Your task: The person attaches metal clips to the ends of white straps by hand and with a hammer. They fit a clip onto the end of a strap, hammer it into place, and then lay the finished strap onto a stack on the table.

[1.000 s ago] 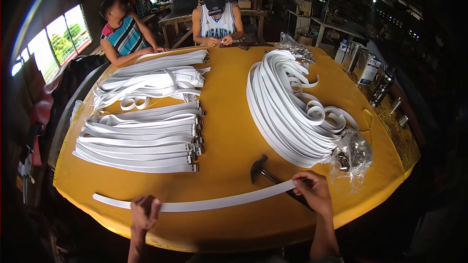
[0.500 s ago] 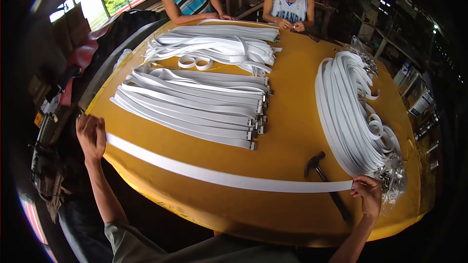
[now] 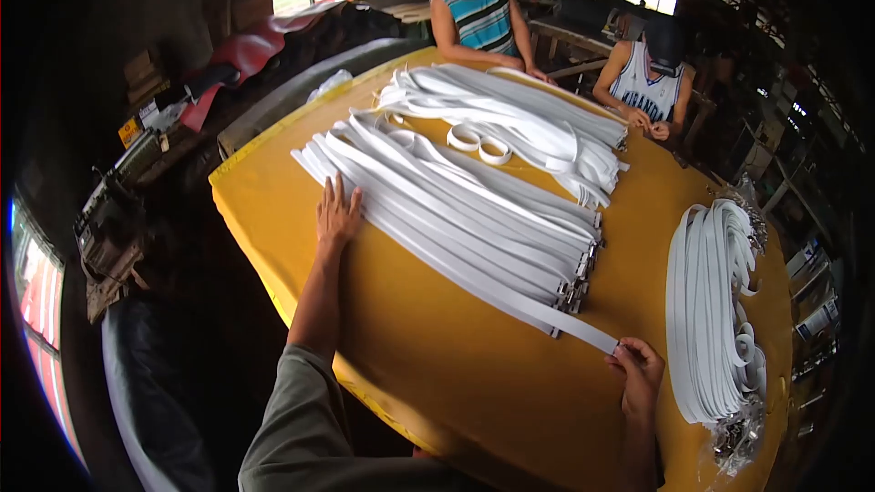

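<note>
My right hand [image 3: 638, 369] pinches the end of a white strap [image 3: 583, 332] between thumb and fingers, at the near right of a row of similar straps. The strap runs up and left along the front edge of that row [image 3: 456, 210]. My left hand [image 3: 339, 211] lies with fingers stretched out at the row's left end, touching the straps. Metal buckles [image 3: 574, 287] cluster at the row's right end, close to my right hand.
A yellow-covered table [image 3: 437, 346] carries everything. Farther back lie more white straps [image 3: 510, 118] with two rolled loops [image 3: 478, 144]. A curved strap bundle [image 3: 702, 310] with plastic-wrapped metal ends lies right. Two people [image 3: 478, 14] are at the far edge.
The strap stretched between both hands has moved from the table's front to the row's near edge. My left hand's fist has opened onto the straps. The view has turned; the hammer is no longer visible.
</note>
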The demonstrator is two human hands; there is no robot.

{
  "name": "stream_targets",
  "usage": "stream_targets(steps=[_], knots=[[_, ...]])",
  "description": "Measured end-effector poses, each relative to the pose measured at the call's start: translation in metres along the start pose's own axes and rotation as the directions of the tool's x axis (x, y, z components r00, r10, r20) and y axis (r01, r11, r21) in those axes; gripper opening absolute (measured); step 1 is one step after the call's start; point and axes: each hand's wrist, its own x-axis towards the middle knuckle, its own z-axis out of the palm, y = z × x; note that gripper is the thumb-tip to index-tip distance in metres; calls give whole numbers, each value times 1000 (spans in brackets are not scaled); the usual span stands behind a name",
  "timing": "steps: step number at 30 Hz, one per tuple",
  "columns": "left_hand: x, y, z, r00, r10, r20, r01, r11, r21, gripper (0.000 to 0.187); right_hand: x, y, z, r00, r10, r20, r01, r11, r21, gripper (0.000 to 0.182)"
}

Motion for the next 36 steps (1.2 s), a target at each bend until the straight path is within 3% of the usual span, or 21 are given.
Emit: stream_targets(steps=[2, 5, 10, 14, 18, 21, 28, 31, 32, 34, 35, 36], knots=[[-5, 13, -10, 993, -75, 94, 68, 994, 84, 81, 0, -4, 21, 1000, 22, 20, -22, 1000, -11, 15], [0, 9, -7, 987, -70, 143, 56, 994, 98, 81, 9, 6, 46, 994, 32, 108, -41, 996, 82, 15], [0, 7, -10, 985, -34, 169, 11, 991, 133, 80, 25, 9, 72, 988, 20, 150, -29, 998, 59, 17], [3, 4, -4, 981, 12, 193, -53, 977, 209, 82, 33, 10, 81, 988, -7, 152, 12, 1000, -27, 16], [7, 4, -3, 976, 37, 216, -90, 966, 243, 81, 44, 22, 77, 962, -147, 229, 178, 976, -121, 18], [7, 4, -3, 976, 36, 213, -88, 966, 241, 81, 45, 26, 77, 960, -126, 250, 144, 988, -52, 20], [26, -39, 26, 993, 96, 65, -108, 967, 231, 80, 42, 17, 67, 937, -12, 349, 31, 998, -49, 24], [44, -85, 53, 891, 449, -70, -396, 841, 368, 72, 31, 0, 43, 961, -38, 273, 65, 994, -92, 25], [43, -87, 51, 886, 458, -73, -404, 839, 364, 72, 22, -13, 33, 964, -43, 264, 69, 994, -89, 25], [45, -78, 46, 891, 434, -133, -394, 884, 250, 69, -1, -35, 11, 980, -100, 175, 128, 979, -156, 23], [29, -37, 22, 929, 334, -161, -318, 941, 120, 64, -12, -41, -3, 983, -140, 122, 157, 976, -148, 21], [23, -21, 15, 922, 326, -208, -334, 943, -2, 62, -21, -42, -17, 986, -148, 72, 158, 974, -162, 21]])
